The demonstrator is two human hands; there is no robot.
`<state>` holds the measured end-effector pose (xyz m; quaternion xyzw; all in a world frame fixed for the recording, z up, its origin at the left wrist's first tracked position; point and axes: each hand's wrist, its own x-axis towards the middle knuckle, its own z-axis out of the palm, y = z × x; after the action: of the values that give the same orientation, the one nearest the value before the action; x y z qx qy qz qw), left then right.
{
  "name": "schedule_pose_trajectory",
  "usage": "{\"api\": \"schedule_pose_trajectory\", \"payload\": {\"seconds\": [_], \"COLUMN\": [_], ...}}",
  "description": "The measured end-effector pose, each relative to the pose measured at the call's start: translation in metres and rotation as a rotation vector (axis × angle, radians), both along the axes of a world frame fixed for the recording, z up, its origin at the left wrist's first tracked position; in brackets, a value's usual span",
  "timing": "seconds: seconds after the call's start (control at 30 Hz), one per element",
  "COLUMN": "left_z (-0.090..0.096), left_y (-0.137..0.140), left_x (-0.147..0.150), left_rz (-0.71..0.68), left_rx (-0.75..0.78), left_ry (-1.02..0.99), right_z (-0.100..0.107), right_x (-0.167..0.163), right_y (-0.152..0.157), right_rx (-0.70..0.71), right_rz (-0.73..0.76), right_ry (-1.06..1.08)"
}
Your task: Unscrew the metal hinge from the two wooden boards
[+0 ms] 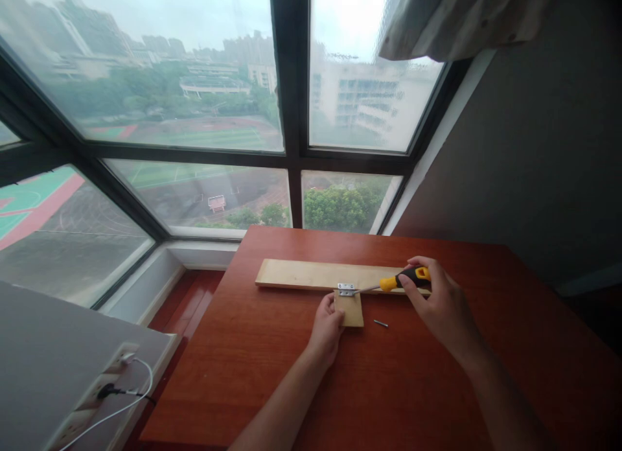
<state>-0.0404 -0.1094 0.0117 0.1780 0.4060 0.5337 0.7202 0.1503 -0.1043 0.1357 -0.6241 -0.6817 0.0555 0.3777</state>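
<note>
My left hand [329,328] grips a small square wooden block [350,313] by its left edge. A silver metal hinge [346,289] lies across the block's far edge and reaches toward a long pale wooden board [306,275] behind it. In my right hand [444,308] is a screwdriver [405,278] with a yellow and black handle, held nearly level. Its tip meets the hinge's near right part; whether it sits in a screw is too small to tell. A small metal pin or screw [381,323] lies on the table right of the block.
Everything rests on a reddish-brown wooden table [413,386]. Large dark-framed windows [291,101] stand beyond its far edge, with a curtain [461,23] at upper right. Wall sockets [104,380] with plugged cables [146,386] are at lower left.
</note>
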Motion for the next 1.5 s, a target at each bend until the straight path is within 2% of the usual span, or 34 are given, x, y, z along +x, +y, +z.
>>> {"api": "schedule_pose_trajectory", "payload": {"seconds": [0.17, 0.37, 0.63, 0.87, 1.03, 1.17, 1.33, 1.5], "left_z": [-0.001, -0.001, 0.001, 0.000, -0.001, 0.000, 0.000, -0.003], "left_y": [0.000, 0.000, 0.001, 0.001, 0.001, 0.001, 0.001, 0.002], "left_x": [0.000, -0.001, 0.000, 0.000, 0.000, 0.000, 0.000, 0.000], "left_rz": [0.003, 0.000, 0.004, -0.004, -0.001, -0.007, -0.003, -0.008], "left_rx": [-0.010, -0.006, -0.003, 0.015, 0.008, 0.002, -0.001, 0.003], "left_ry": [0.004, -0.005, -0.030, -0.033, -0.029, -0.007, -0.005, -0.002], "right_z": [0.003, 0.016, 0.044, 0.044, 0.045, 0.048, 0.040, 0.037], "right_x": [-0.003, -0.025, -0.057, -0.058, -0.050, -0.045, -0.044, -0.039], "right_y": [-0.003, -0.006, -0.001, 0.004, 0.005, 0.006, 0.013, 0.018], "right_rx": [0.027, 0.110, -0.014, -0.062, -0.078, -0.064, -0.055, -0.009], "right_rz": [0.022, 0.115, 0.346, 0.210, 0.258, 0.278, 0.096, 0.177], "right_ry": [-0.050, -0.294, -0.506, -0.526, -0.399, -0.397, -0.441, -0.334]}}
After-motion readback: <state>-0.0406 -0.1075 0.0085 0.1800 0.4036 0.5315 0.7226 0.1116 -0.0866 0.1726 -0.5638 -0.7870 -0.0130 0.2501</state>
